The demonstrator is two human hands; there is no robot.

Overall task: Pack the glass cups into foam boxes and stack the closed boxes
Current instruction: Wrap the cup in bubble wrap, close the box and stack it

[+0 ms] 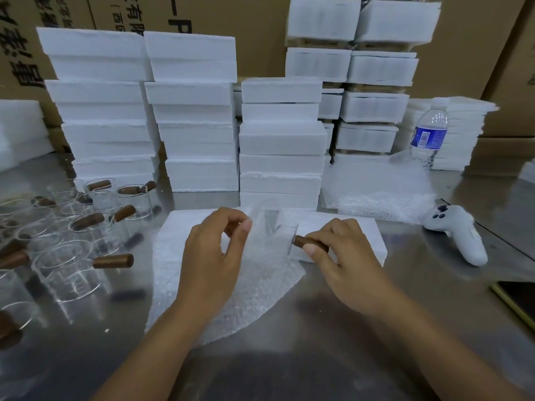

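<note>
A glass cup (275, 235) with a brown wooden handle (311, 243) lies on its side over a sheet of bubble wrap (231, 293) in front of me. My right hand (344, 256) pinches the wooden handle. My left hand (214, 250) pinches an edge of the bubble wrap and lifts it against the cup. A white foam box (347, 230) lies flat on the steel table just behind the cup. Several more glass cups (66, 270) with wooden handles stand at the left.
Tall stacks of white foam boxes (197, 120) line the back of the table. More bubble wrap (382, 195), a water bottle (428, 137) and a white controller (457, 233) sit at the right. A phone (518, 299) lies at the right edge.
</note>
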